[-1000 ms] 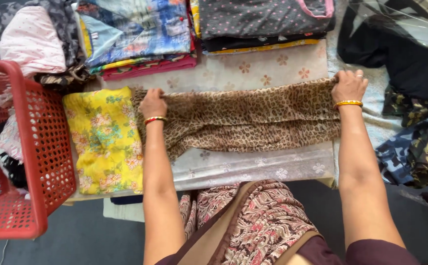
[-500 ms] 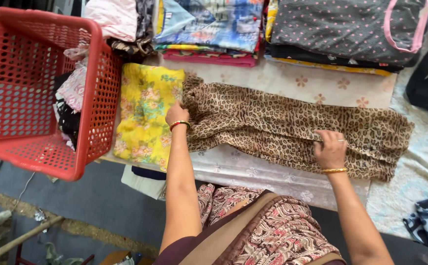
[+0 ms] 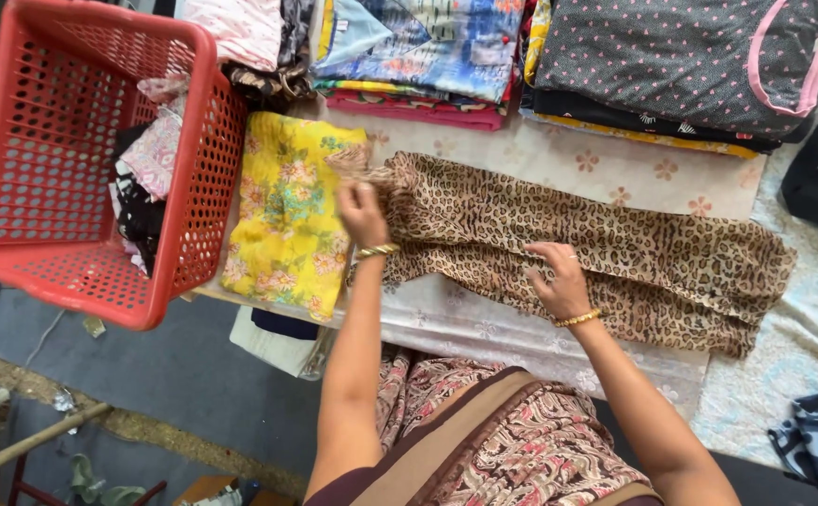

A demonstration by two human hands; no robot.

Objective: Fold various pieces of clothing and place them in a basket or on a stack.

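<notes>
A long leopard-print cloth [image 3: 634, 248] lies stretched across a table covered with a pale flowered sheet [image 3: 615, 169]. My left hand [image 3: 362, 211] pinches the cloth's bunched left end, close to a folded yellow flowered garment [image 3: 287, 206]. Near the cloth's middle, my right hand [image 3: 559, 281] lies flat on it with the fingers spread. Each wrist carries a gold bangle.
A red plastic laundry basket [image 3: 43, 159] with several clothes in it sits at the table's left end. Stacks of folded clothes [image 3: 427, 47] line the far edge, among them a dark dotted piece [image 3: 671, 56]. Dark garments lie at the right. Grey floor below.
My right hand slid left along the leopard cloth from its right end to its middle. The left hand closed on the left end. The view shifted left, bringing the basket in.
</notes>
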